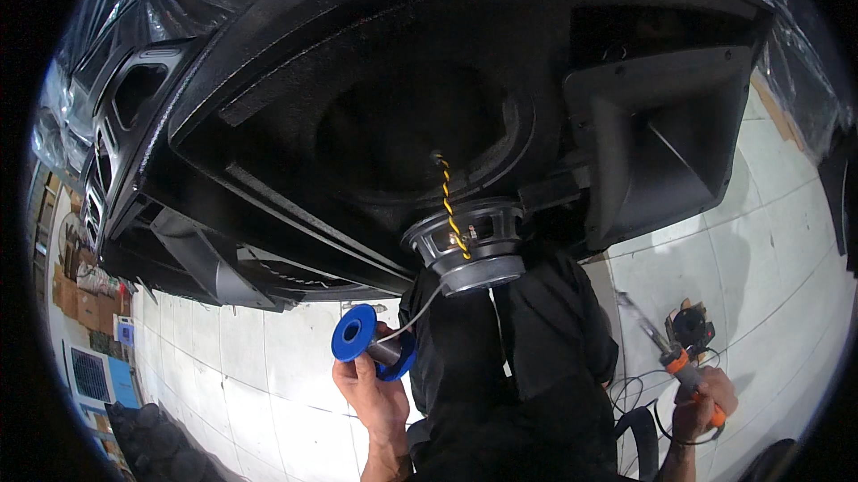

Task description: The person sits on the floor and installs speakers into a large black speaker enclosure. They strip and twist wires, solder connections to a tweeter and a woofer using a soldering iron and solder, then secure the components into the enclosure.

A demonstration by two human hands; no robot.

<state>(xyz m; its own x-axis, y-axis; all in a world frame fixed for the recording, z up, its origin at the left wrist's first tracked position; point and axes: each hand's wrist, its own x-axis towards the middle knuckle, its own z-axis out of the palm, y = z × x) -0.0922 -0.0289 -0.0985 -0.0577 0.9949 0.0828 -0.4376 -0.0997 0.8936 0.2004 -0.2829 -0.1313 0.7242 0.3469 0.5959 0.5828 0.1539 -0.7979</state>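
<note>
My left hand is closed around a blue spool of solder wire. From the spool a strand of solder runs up to the speaker driver. That round driver rests at my lap, its magnet toward me. A twisted yellow and black cable comes out of the dark round opening of the black speaker cabinet and reaches the driver's terminals; whether it is joined there I cannot tell. My right hand grips the handle of a soldering iron, its tip pointing up and left, apart from the driver.
A black horn sits in the cabinet's right side. A small dark stand is on the tiled floor beside the iron, with loose black cable nearby. Another speaker cabinet stands at left. Cardboard boxes lie far left.
</note>
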